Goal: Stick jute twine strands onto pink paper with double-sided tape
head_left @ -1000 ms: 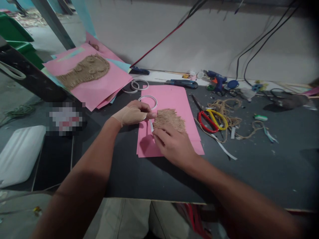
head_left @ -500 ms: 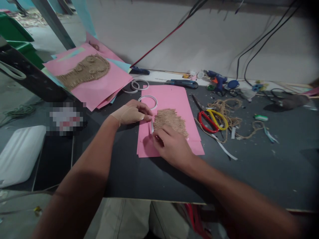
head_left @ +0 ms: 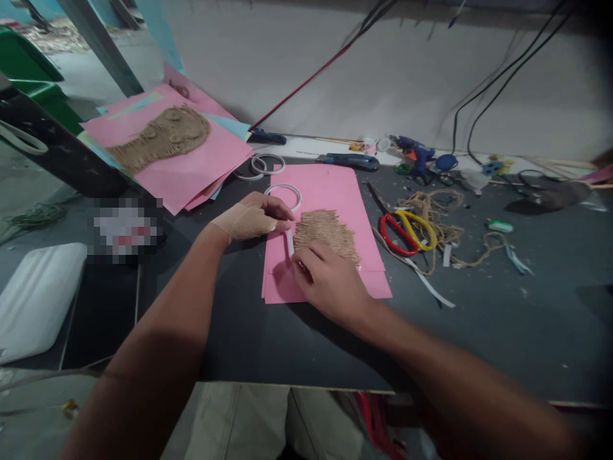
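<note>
- Step in hand: white tape strip (head_left: 290,243) held lengthwise just beside the left edge of the jute twine patch (head_left: 326,233), on the pink card sheet (head_left: 318,191).
- Left grip (head_left: 251,218): fingers curled together, tips at the strip's upper end; contact not determinable from this view.
- Right grip (head_left: 325,275): fingers and thumb together, clamped on the strip's lower end, partly hidden.
- Just beyond left grip: white tape roll (head_left: 283,185), lying on the card.
- Right of right grip: red-and-yellow scissors (head_left: 389,223) and loose jute twine (head_left: 433,217), on the dark counter (head_left: 479,332).
- Farther beyond right grip: blue glue gun (head_left: 416,153) and utility knife (head_left: 349,161).
- Left of left grip: larger jute twine figure (head_left: 160,140) on stacked pink sheets (head_left: 205,172).
- Behind the counter: grey wall (head_left: 383,76) with black cables (head_left: 507,76) hanging down.
</note>
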Demonstrator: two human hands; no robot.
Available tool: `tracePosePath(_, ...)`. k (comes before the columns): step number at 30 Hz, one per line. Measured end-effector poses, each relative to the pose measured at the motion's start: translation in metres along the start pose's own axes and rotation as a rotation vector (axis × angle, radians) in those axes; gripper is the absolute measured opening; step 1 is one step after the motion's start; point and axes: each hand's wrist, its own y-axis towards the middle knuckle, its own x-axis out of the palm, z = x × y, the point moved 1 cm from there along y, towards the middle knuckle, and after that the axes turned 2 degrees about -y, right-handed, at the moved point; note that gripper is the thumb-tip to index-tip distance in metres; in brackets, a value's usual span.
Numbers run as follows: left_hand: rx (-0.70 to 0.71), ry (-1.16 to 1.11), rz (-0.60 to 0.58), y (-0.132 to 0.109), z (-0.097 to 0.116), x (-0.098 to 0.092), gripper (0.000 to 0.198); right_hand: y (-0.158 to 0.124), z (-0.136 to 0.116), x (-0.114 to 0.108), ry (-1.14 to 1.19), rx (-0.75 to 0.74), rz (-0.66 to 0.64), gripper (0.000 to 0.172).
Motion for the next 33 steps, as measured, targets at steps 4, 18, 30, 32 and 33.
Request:
tracePosePath(4,0.004,-0.007,0.006,0.001,-0.001,0.003,0.025,0.001,0.000,-0.001,0.015,0.019,-0.051,0.024)
tracePosePath(18,-0.012,-0.002,0.038,0.001,0.006,0.007,0.018,0.001,0.011,0.001,0.339,0.048,0.017,0.004)
tracePosePath(30,-0.026,-0.034,0.038,0.003,0.003,0.008,0.018,0.003,0.011,0.004,0.037,-0.038,-0.054,0.021)
tracePosePath(32,-0.033,-0.034,0.039,0.002,0.004,0.008,0.018,0.002,0.013,0.005,-0.040,-0.074,-0.051,0.023)
tracePosePath(33,-0.034,-0.032,0.043,0.002,0.005,0.008,0.018,0.002,0.013,0.005,-0.074,-0.088,-0.049,0.025)
